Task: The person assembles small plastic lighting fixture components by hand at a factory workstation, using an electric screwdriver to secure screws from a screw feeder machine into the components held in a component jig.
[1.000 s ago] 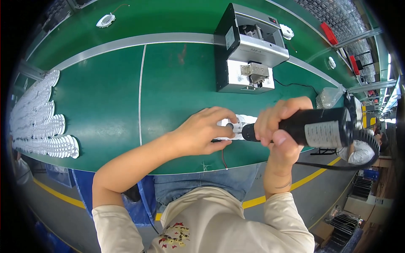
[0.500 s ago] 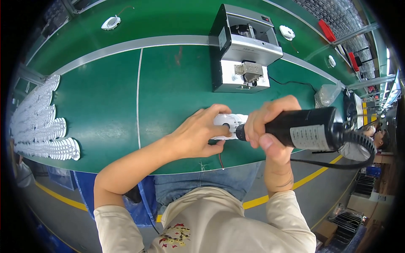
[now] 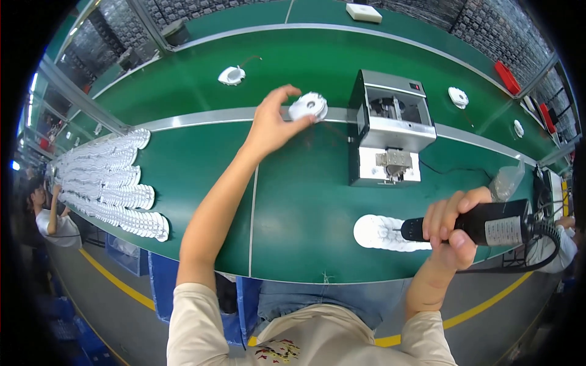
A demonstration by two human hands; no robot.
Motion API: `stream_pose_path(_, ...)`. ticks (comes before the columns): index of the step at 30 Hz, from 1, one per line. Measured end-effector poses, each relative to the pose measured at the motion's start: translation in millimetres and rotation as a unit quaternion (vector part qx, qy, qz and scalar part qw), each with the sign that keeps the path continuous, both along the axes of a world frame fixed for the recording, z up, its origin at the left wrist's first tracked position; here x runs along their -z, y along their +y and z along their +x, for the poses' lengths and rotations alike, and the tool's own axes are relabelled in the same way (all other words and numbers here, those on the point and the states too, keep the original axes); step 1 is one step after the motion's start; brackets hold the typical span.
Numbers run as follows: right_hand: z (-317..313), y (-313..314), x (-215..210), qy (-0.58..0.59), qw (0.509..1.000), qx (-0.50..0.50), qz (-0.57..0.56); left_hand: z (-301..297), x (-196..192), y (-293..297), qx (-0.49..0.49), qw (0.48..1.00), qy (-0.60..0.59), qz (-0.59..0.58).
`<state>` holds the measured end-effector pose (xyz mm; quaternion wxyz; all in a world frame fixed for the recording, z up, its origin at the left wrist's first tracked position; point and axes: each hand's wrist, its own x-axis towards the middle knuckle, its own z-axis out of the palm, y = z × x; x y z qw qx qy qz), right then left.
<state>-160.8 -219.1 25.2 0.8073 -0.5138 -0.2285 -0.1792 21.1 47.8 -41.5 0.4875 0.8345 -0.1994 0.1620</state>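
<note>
Pinching a round white part (image 3: 302, 110) with its fingers (image 3: 284, 93), the left hand (image 3: 271, 125) is over the green counter (image 3: 305, 226); the right hand (image 3: 450, 224) curls around a black tool (image 3: 499, 222).

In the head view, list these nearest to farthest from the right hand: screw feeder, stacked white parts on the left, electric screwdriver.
1. Electric screwdriver, gripped in the right hand.
2. Screw feeder, ahead and slightly left.
3. Stacked white parts, at the far left.

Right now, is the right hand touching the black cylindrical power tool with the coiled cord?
Touching. The head view plainly shows the right hand wrapped around the power tool, without a gap.
</note>
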Motion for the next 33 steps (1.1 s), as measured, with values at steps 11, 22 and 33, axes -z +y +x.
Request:
stream_pose_path(11,10,-5,5,-0.001,1.0,0.005,0.014,142,54,90,-0.363,0.898,-0.011,0.247)
stream_pose_path(22,13,-13,8,-0.028,0.999,-0.037,-0.012,38,-61,106,0.025,0.877,0.378,0.295)
stream_pose_path(33,-9,-6,3,0.004,0.999,0.008,-0.033,-64,-53,108,0.076,0.88,0.159,0.44)
